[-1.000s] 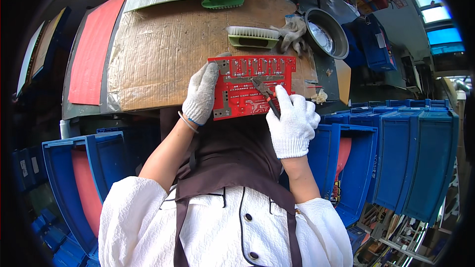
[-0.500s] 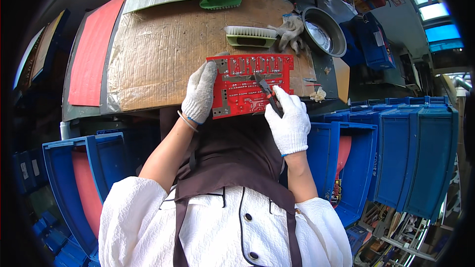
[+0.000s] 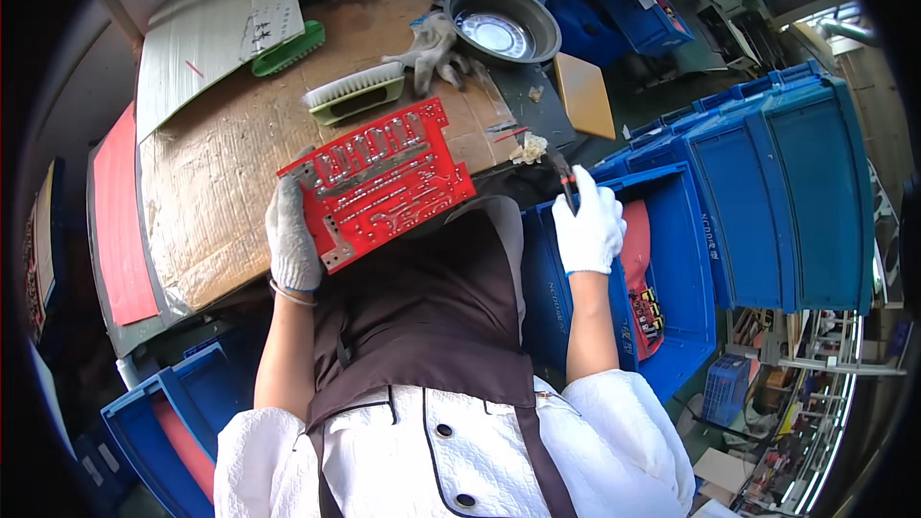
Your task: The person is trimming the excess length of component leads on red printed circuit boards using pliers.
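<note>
My left hand (image 3: 293,238), in a pale knit glove, grips the left edge of a red circuit board (image 3: 398,200). The board is tilted, with rows of silvery solder joints showing, and hangs over the table's near edge. My right hand (image 3: 587,235), in a white glove, is closed round a small pair of pliers (image 3: 568,190) with black and red handles. Their jaws point away from me, beside a crumpled pale scrap (image 3: 529,149) at the table's edge. The pliers are apart from the board.
On the cardboard-covered table (image 3: 221,221) lie a white-bristled brush (image 3: 355,94), a green brush (image 3: 290,48), grey gloves (image 3: 434,53) and a metal bowl (image 3: 504,24). A blue crate (image 3: 686,273) at my right contains pink sheet and a populated board (image 3: 648,317). More blue crates (image 3: 782,192) stand beyond.
My right hand has drawn the pliers off the board and moved right, toward the blue crate. The board is now more tilted in my left hand. The whole view has turned to the right.
</note>
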The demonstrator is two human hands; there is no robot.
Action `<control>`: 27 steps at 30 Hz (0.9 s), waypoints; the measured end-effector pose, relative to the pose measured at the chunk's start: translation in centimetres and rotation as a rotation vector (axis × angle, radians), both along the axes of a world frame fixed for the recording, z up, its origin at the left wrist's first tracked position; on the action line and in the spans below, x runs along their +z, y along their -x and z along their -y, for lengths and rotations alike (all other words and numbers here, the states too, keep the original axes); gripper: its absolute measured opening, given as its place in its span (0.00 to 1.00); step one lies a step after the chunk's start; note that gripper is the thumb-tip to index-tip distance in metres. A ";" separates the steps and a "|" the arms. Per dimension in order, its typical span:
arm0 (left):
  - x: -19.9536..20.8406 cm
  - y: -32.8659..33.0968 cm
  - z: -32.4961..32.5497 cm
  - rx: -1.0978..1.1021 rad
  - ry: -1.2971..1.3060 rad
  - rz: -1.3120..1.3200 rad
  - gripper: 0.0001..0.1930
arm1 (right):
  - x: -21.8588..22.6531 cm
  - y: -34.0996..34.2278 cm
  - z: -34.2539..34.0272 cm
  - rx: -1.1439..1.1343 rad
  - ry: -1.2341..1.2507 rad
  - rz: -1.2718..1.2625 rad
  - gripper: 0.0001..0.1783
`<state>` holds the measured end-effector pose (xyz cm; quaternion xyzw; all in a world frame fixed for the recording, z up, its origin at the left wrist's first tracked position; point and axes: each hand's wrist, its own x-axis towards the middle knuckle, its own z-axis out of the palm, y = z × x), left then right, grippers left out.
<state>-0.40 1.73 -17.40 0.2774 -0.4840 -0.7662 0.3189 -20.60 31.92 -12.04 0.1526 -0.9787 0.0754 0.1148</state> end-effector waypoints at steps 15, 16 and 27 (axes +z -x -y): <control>0.3 0.4 -0.3 0.055 -0.062 0.016 0.25 | -1.0 -1.2 -2.8 0.094 0.000 0.274 0.36; 0.1 0.5 -0.4 0.061 -0.037 0.022 0.25 | -0.8 -1.6 -2.6 0.170 0.115 0.283 0.35; -1.2 -0.3 0.7 0.051 -0.066 0.074 0.23 | 1.4 -3.1 1.7 0.595 0.173 0.144 0.27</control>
